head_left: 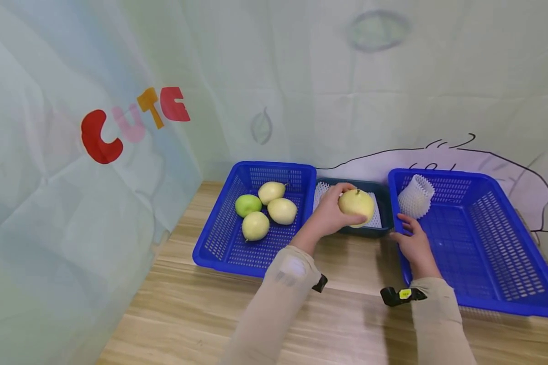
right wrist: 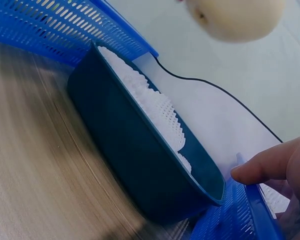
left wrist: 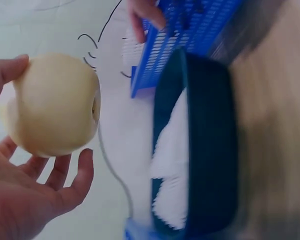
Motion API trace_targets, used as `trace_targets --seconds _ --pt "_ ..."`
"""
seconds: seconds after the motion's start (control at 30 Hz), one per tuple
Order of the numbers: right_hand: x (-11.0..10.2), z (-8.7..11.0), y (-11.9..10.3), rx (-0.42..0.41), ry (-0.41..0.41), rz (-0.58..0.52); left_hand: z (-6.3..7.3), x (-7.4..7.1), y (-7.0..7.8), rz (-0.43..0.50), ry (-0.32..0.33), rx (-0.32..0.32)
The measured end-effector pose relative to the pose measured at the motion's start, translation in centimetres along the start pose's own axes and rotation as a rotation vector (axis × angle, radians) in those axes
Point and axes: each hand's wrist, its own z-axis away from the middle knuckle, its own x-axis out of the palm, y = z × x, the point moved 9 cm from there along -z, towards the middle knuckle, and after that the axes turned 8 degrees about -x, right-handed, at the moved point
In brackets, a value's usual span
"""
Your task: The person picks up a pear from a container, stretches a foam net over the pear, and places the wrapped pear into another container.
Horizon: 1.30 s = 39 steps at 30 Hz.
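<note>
Left arm (head_left: 265, 309), pale-sleeved, slants from near left toward far right; left hand (head_left: 331, 213) raised in a grip, thumb and fingers curved (fingers spread, by the wrist view). Right arm (head_left: 440, 319), likewise sleeved, runs far with a slight lean left; right hand (head_left: 415, 244) nearer, fingers bent, thumb opposed. Hands apart.

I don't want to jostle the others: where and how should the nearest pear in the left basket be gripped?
Probably from above, coming in over the near side. Cup the nearest pear by its rounded flanks, thumb and fingers opposite each other. The other fruits lie beyond it, its near side faces bare floor, and the basket walls would hinder a low approach.
</note>
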Motion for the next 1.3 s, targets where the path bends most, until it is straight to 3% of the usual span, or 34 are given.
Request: trace_targets --seconds 0.37,0.57,0.7,1.1,1.3 --pt "-0.1 -0.1 -0.1 -0.002 0.009 -0.005 1.6 3.2 -5.1 0.031 0.133 -0.166" --pt "-0.1 -0.1 0.0 0.007 0.013 -0.009 2.1 5.2 -7.7 -0.059 0.168 -0.253" --pt "0.0 -0.1 0.0 0.012 0.012 -0.017 2.4 6.1 -9.1 -0.118 0.148 -0.283" --pt "0.1 0.1 -0.3 0.001 0.010 -0.039 2.8 6.5 -10.4 -0.175 0.142 -0.256" --pt "0.0 0.0 -0.1 0.006 0.015 -0.027 2.9 7.0 -10.4 -0.169 0.093 -0.241"
